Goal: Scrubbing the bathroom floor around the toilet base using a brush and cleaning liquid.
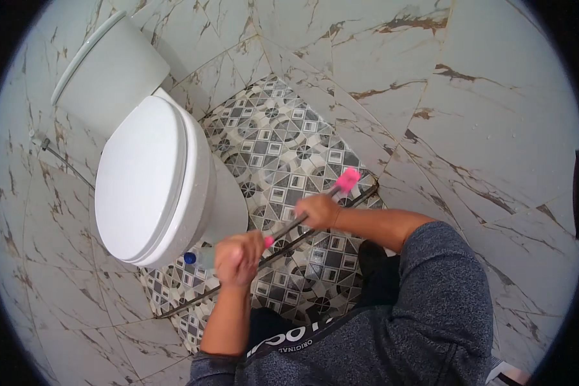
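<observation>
Both hands are on a long-handled brush with a thin grey handle (292, 226) and a pink head (349, 180). My right hand (318, 211) grips the handle partway along, below the head. Around its lower end closes my left hand (239, 258), where a small pink part (268, 241) shows beside the fingers. The brush slants up to the right above the patterned floor. A clear bottle with a blue cap (189, 258) is partly hidden behind my left hand; whether it touches the hand I cannot tell.
A white toilet (142, 178) with its lid down stands on the left, its cistern (116, 72) against the marble-look wall (381, 62). A dark raised edge (289, 246) crosses the patterned tile floor (275, 120). A hose (70, 166) hangs beside the toilet.
</observation>
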A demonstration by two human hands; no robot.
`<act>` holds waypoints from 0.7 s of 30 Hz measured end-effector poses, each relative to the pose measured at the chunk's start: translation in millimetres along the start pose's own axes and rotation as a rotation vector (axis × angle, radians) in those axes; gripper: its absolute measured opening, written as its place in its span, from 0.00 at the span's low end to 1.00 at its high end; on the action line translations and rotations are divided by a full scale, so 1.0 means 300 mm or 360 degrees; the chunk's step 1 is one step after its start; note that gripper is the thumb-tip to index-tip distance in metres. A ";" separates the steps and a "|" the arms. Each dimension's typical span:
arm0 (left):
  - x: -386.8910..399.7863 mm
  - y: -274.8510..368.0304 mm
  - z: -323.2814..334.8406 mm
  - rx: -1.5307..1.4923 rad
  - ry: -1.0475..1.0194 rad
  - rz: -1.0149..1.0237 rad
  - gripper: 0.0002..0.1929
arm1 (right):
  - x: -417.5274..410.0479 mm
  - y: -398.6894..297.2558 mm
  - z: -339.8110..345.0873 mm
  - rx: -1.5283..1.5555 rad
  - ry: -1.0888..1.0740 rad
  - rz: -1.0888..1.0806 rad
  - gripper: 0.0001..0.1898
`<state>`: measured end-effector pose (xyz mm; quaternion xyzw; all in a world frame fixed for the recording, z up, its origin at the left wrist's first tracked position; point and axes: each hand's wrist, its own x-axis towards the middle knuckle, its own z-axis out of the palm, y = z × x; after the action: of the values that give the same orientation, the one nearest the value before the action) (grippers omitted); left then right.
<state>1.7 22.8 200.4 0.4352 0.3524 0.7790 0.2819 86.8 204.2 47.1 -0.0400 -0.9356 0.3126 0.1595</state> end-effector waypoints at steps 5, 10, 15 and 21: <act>-0.015 0.151 0.015 -0.0033 -0.0026 0.0270 0.23 | 0.033 -0.187 0.061 0.0284 0.0301 -0.0125 0.08; -0.003 0.070 0.022 0.0286 0.0052 0.0135 0.24 | 0.095 -0.065 0.025 0.0175 -0.0072 -0.0030 0.08; -0.054 -0.062 -0.028 0.0519 0.0070 0.0048 0.24 | 0.112 0.081 0.074 0.0011 0.0209 -0.0162 0.07; 0.030 0.144 0.137 0.0286 -0.0046 0.0328 0.23 | 0.099 -0.178 0.016 0.0408 -0.0209 -0.0178 0.08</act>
<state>27.7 16.4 254.3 0.5037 0.3702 0.7628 0.1653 58.5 163.8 83.6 0.0533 -0.8971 0.4221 0.1189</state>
